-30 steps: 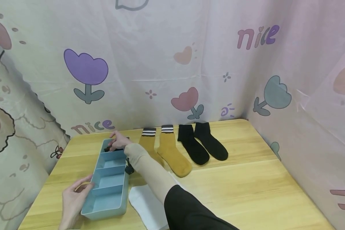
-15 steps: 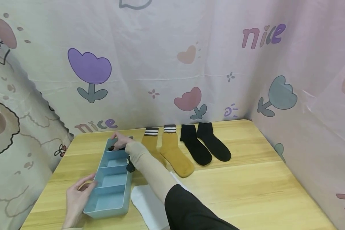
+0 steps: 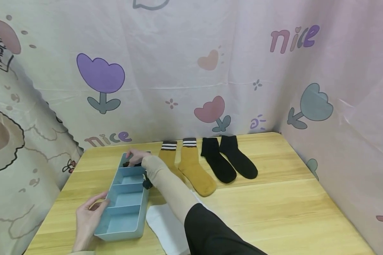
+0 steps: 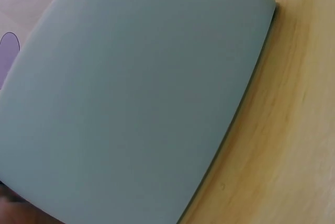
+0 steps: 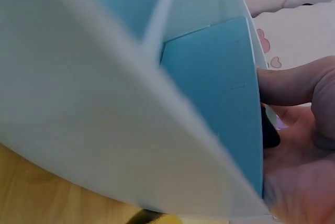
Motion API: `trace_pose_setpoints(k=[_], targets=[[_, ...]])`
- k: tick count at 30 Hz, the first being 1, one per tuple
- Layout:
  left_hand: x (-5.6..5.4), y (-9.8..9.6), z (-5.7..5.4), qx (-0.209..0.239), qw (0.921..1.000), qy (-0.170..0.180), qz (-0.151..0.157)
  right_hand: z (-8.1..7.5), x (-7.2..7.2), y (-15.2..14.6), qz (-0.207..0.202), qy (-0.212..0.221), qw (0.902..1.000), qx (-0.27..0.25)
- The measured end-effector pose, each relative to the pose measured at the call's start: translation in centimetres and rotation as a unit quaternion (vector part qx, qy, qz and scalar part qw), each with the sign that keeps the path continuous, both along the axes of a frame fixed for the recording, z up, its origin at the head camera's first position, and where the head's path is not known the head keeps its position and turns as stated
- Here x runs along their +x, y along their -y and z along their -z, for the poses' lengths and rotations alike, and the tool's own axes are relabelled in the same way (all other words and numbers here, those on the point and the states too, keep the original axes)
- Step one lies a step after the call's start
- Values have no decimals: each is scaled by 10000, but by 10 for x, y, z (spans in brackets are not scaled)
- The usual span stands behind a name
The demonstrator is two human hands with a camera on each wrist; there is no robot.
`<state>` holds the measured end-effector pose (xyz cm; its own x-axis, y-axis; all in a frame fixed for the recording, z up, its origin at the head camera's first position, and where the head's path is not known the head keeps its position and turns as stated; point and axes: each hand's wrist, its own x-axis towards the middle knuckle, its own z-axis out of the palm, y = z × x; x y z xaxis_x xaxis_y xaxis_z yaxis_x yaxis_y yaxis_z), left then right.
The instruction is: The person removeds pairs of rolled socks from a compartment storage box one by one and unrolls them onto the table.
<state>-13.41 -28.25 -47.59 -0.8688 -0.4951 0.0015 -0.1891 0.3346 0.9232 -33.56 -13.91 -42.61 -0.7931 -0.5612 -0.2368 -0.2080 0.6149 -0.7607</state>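
A light blue box (image 3: 139, 226) with several compartments in a row lies lengthwise on the table's left side. My left hand (image 3: 88, 216) grips its near left wall, thumb at the rim and fingers along the outside. In the left wrist view, the box's outer wall (image 4: 136, 93) fills most of the picture. My right hand (image 3: 136, 157) reaches down into the farthest compartment, around a small black cloth bundle (image 5: 270, 130). The thumb lies by the blue divider (image 5: 214, 88) in the right wrist view. Most of the bundle is hidden; the nearer compartments hold nothing.
Right of the box lie two mustard socks (image 3: 196, 173) with striped cuffs, and two black socks (image 3: 239, 159) beyond them. A white sock (image 3: 166, 226) lies beneath my right forearm, partly covered. A printed curtain (image 3: 166, 71) stands along the wooden table's (image 3: 274, 205) back and sides.
The head view has shifted slightly, so everything sits a little farther right. My right hand's fingers have drawn in and down within the far compartment. The left hand stays at the box wall.
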Motion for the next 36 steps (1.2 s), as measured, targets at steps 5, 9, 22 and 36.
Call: trace_pose_setpoints(k=[5,9,22,36], targets=[[1,-1,0,67,9999,-94,38,2,-4,-3,-10,-3,10000,-72],[0,-1,1,98,9999,-104,37,0,2,-7,144,-15,9990,-424],[-2,-1,2,206,9998,-9,54,2,11,-12,666,453,9805,-1795],[-3,6,2,6,9996,-218,197,-8,1,-22,769,623,9415,-3222]])
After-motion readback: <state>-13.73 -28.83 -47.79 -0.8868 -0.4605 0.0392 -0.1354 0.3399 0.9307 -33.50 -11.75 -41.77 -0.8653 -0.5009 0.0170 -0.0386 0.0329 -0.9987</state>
